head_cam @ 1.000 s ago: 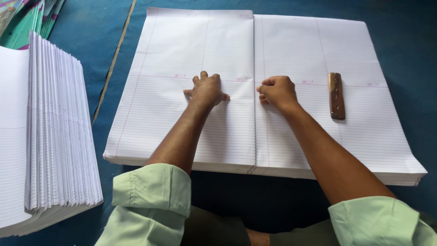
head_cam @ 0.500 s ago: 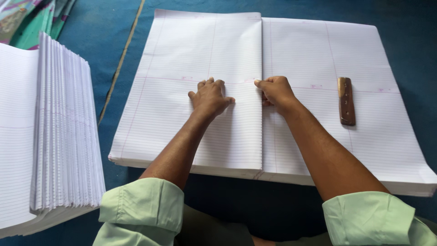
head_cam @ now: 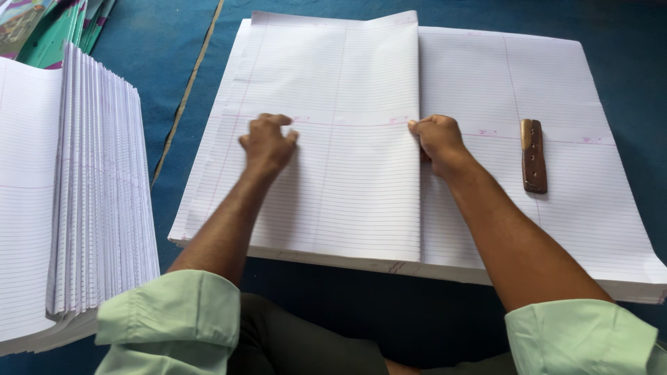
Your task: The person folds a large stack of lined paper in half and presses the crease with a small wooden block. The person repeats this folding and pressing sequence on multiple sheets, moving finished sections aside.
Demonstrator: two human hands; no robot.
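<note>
While both hands are working the top ruled sheet [head_cam: 347,139], it is lying folded over the left half of the big paper stack [head_cam: 556,229].
The left hand [head_cam: 267,142] is pressing down on the folded sheet with curled fingers, and the right hand [head_cam: 436,139] is pinching its folded edge at the middle. A brown wooden tool [head_cam: 533,155] is resting just right of that hand; folded sheets [head_cam: 90,201] are standing stacked at far left.

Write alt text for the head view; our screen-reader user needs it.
A person's left hand and right hand press a folded ruled sheet on a large paper stack, beside a brown wooden tool. Folded sheets are stacked at left.
</note>
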